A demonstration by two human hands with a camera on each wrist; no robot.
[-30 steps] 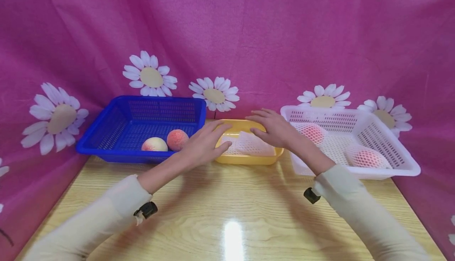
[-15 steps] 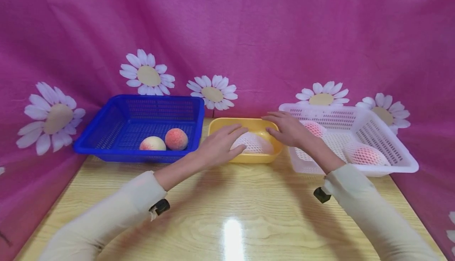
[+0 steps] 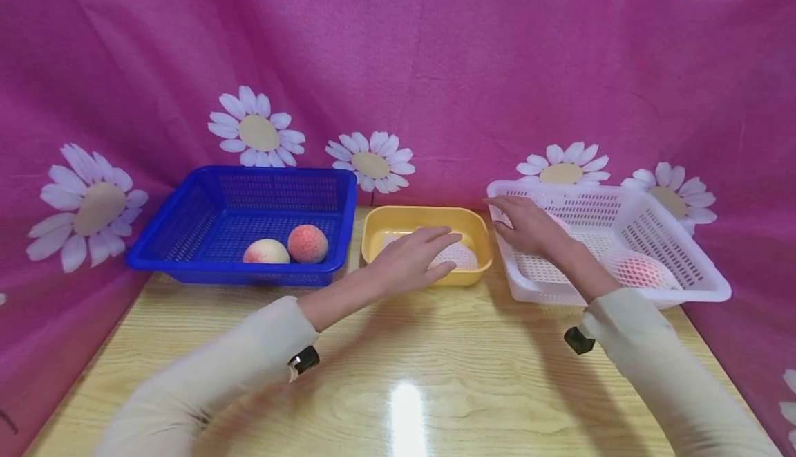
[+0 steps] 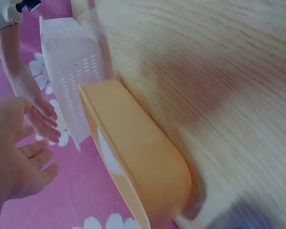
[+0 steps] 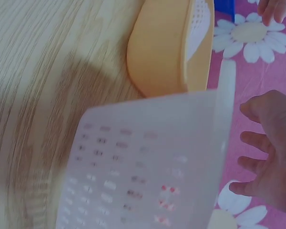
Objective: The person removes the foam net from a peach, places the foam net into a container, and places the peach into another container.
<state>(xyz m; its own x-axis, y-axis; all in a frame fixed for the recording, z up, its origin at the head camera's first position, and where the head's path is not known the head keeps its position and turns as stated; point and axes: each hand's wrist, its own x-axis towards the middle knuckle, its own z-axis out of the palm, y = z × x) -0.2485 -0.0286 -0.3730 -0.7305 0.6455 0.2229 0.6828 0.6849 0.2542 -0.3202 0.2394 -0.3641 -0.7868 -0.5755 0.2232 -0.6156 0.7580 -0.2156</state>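
My left hand (image 3: 412, 260) hovers over the front of the yellow bin (image 3: 428, 213), fingers loosely extended and holding nothing. White foam fruit nets (image 3: 459, 255) lie inside that bin, partly hidden by the hand. Above the left end of the white basket (image 3: 674, 298) is my right hand (image 3: 528, 227), its fingers spread and nothing between them, as the right wrist view shows too. One net-sleeved peach (image 3: 643, 272) rests at the right of this basket. A second netted peach (image 3: 559, 222) is mostly covered by the right hand.
On the left stands a blue basket (image 3: 242, 274) holding a pale peach (image 3: 267, 252) and a redder peach (image 3: 307, 243). Pink cloth with daisies (image 3: 435, 84) hangs right behind the containers. The wooden table (image 3: 472, 367) extends toward me.
Both hands have moved to the right: the left from beside the blue basket to over the yellow bin, the right from the yellow bin to over the white basket. The peaches stay put.
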